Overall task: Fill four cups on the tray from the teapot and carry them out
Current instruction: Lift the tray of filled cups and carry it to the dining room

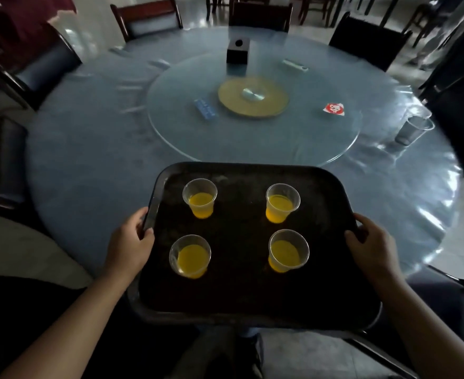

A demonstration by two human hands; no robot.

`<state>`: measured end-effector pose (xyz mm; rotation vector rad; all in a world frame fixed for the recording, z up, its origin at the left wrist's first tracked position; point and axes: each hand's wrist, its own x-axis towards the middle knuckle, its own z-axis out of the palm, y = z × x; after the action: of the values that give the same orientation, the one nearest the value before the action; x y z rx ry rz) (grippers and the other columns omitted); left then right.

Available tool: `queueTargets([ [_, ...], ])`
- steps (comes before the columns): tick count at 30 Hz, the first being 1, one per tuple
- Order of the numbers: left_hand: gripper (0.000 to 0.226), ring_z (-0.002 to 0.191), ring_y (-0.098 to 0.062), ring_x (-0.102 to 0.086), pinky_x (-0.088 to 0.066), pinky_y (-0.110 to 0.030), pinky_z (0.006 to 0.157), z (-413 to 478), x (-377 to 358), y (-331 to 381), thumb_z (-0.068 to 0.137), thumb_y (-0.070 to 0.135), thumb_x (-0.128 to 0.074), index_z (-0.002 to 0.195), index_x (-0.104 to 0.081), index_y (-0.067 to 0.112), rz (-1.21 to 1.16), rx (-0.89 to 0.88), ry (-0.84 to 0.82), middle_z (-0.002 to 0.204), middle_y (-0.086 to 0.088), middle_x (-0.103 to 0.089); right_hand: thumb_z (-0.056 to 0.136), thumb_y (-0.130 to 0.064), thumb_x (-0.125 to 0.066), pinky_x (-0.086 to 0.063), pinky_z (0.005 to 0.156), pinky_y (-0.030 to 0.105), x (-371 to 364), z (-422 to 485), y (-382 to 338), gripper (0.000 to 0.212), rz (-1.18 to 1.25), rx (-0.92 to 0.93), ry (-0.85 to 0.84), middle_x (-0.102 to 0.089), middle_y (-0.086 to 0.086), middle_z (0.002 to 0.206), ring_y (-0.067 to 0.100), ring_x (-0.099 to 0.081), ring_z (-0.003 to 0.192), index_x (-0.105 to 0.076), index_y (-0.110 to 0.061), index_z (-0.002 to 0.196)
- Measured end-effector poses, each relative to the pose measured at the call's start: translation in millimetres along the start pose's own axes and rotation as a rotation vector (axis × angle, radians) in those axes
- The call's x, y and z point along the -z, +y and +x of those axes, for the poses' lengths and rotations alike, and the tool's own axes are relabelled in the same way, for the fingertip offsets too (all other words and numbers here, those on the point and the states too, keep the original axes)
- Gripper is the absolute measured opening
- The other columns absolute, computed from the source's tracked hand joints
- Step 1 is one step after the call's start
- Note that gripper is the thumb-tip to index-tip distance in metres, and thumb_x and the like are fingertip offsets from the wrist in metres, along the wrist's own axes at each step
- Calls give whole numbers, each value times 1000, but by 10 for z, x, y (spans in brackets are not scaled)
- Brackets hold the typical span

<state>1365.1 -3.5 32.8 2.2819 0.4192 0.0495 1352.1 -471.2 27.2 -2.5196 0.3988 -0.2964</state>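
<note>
The dark tray [252, 167] is held between the two hands by its short sides. The left hand [129, 247] is curled round the left rim, thumb lying over the edge and the other fingers tucked underneath, out of sight. The right hand [373, 247] clamps the right rim in the same way, thumb on top. Four clear cups stand upright on the tray, well apart from one another, each partly filled with yellow-orange liquid. The near-left cup [190, 255] stands just inboard of the left thumb, and the far-left cup [200, 198] is beyond it. The near-right cup [288, 250] stands inward of the right thumb, with the far-right cup [282, 202] beyond that. The tray's near part hangs out past the edge of the round table [88, 160]; whether its far edge rests on the plastic-covered top cannot be told. Beyond the fingertips, past the tray's far rim, lies a glass turntable [280, 143] carrying a blue packet [204, 108], a red packet [333, 108] and, farther off, a black box [237, 50]. Ahead of the right hand and out to its right, a stack of empty cups [414, 127] lies tilted on the tablecloth. Dark chairs [367, 42] ring the table's far side.
</note>
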Motion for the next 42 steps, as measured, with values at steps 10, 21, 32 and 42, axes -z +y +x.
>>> queueTargets([
  [10, 49, 127, -33, -61, -52, -46, 100, 74, -579, -213, 101, 7, -58, 149, -53, 18, 9, 113, 28, 140, -15, -64, 90, -11, -66, -39, 79, 32, -452, 109, 252, 46, -18, -39, -36, -57, 6, 95, 20, -53, 82, -60, -17, 135],
  [21, 50, 114, -32, -64, -53, -38, 90, 192, -982, -436, 99, 1, -59, 148, -53, 11, 88, 67, 42, 130, -18, -64, 92, -14, -63, -51, 83, 45, -833, 188, 508, 48, 17, -108, -75, -62, 15, 107, 30, -61, 93, -55, -15, 140],
  [32, 50, 109, -34, -64, -52, -37, 83, 442, -1171, -543, 100, -1, -57, 148, -52, 8, 137, 23, 49, 125, -19, -63, 93, -14, -62, -45, 77, 37, -1117, 327, 628, 48, -26, -101, -68, -61, 16, 104, 32, -61, 90, -54, -13, 140],
  [42, 50, 112, -37, -63, -51, -38, 88, 541, -1276, -609, 97, -5, -59, 146, -54, 4, 149, -32, 61, 124, -23, -63, 93, -12, -62, -39, 76, 34, -1150, 430, 607, 48, -77, -68, -43, -61, 20, 107, 36, -61, 92, -54, -10, 140],
])
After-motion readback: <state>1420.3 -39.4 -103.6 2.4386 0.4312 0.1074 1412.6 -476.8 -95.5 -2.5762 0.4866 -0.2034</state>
